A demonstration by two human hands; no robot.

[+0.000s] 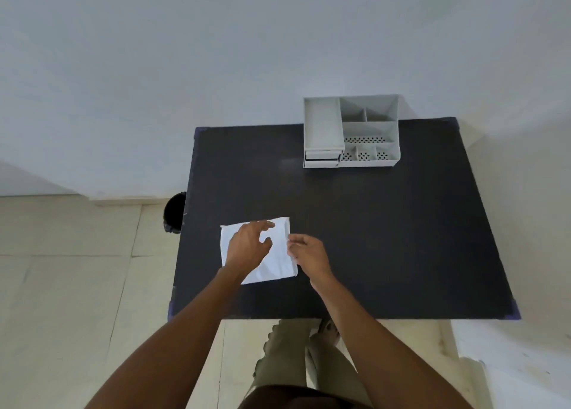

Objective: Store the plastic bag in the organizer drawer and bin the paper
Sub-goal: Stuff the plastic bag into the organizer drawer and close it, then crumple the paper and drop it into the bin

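A flat white plastic bag point(279, 268), apparently with white paper inside, lies on the near-left part of the black table point(386, 238). My left hand point(247, 248) hovers over the bag's middle with the fingers apart, hiding much of it. My right hand point(309, 254) is at the bag's right edge, fingertips pinched on that edge. The grey desk organizer point(350, 130) stands at the table's far edge. Its two small drawers point(323, 159) at the front left are shut.
A black bin point(176, 212) stands on the tiled floor just off the table's left edge, partly hidden by the tabletop. A white wall rises behind the table. My legs show below the table's near edge.
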